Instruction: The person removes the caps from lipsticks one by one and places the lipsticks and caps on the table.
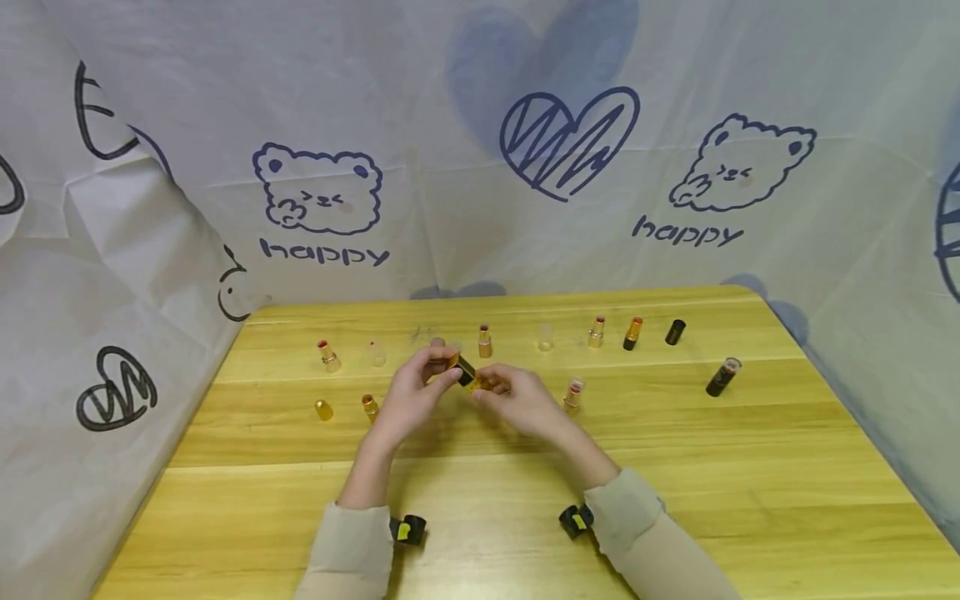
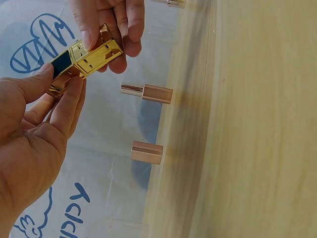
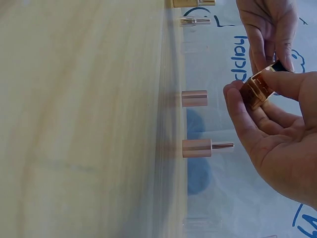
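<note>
A square gold lipstick tube with a black panel (image 1: 467,372) is held up above the table between both hands. My left hand (image 1: 411,398) pinches its black-panelled end between thumb and fingers. On the other end, my right hand (image 1: 525,402) grips the gold part, seen close in the left wrist view as shiny gold lipstick casing (image 2: 99,57). Whether the two parts are joined or slightly apart, I cannot tell. Behind the hands stand an uncapped rose-gold lipstick (image 1: 484,342) and a rose-gold cap (image 2: 147,152). A gold lipstick (image 1: 370,407) is beside the left hand, another lipstick (image 1: 573,396) beside the right.
On the wooden table (image 1: 480,517), a lipstick (image 1: 327,357), a clear cap (image 1: 377,354) and a gold cap (image 1: 324,409) stand left. Rightward are a clear cap (image 1: 545,337), lipsticks (image 1: 596,332) (image 1: 633,333), a black cap (image 1: 675,332) and a black lipstick (image 1: 722,378). A printed cloth (image 1: 450,250) hangs behind.
</note>
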Tool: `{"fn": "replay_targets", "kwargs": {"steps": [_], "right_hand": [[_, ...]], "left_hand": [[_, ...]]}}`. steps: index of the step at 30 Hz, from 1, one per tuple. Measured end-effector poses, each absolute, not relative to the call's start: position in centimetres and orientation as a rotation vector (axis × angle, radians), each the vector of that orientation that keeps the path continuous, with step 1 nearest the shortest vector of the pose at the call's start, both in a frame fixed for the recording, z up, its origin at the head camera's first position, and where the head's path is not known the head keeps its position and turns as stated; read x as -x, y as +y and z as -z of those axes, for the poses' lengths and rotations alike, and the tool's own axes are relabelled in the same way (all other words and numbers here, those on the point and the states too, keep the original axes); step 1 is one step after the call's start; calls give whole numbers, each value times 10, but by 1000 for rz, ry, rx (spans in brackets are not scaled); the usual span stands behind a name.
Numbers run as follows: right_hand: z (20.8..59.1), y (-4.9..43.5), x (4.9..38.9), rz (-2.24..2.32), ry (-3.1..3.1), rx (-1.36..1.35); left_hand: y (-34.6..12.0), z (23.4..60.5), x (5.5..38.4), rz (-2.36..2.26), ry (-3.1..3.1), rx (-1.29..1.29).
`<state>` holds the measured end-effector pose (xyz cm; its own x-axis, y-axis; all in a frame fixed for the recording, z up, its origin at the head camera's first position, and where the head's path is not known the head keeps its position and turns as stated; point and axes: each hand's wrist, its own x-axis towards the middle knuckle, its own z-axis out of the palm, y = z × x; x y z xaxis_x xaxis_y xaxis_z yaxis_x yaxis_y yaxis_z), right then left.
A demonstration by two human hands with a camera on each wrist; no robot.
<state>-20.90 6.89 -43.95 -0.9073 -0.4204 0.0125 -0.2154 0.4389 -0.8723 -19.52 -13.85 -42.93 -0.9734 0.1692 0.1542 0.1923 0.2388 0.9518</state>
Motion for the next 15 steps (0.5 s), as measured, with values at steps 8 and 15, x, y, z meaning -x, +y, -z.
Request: {"fn": "replay_targets", "kwargs": {"steps": [8,15], "right_hand": [[438,67,207,1462,2507,561],[437,65,208,1467,2549,568]], "left_hand": [[-141,432,194,1874,-2463,364],[-140,430,195,1834,-2455,376]]}}
